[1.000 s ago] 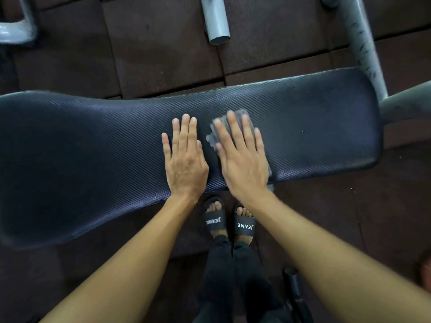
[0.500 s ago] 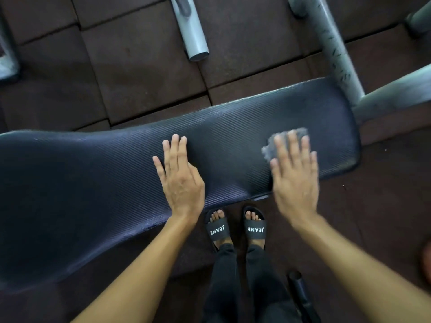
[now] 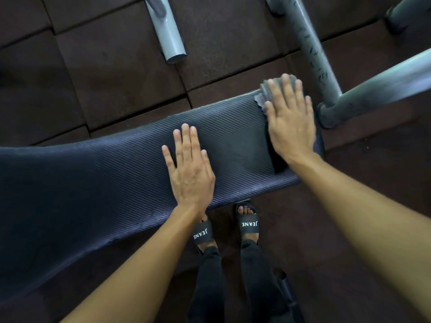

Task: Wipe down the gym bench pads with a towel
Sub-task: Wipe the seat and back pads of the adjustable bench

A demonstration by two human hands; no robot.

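One long pad filled the view. Its narrow end lay beneath both sets of fingers and its wide end ran well off to the left of the left fingers. The grey frame stood just right of the right little finger, with its joint beside that hand's outer edge.

The left hand lay flat on the pad, fingers straight and together, holding nothing. The right hand was flat too, its fingers straight and slightly spread, pressing the towel onto the pad's far corner. Cloth showed only at the fingertips and left of the index finger.

The towel was pinned, not gripped, and the pad ended right at those fingertips. One more push outward would likely carry the cloth over the edge to the floor. A sideways stroke could knock the little finger against the frame. Whether the wide end was clean could not be told, so it risked being missed.
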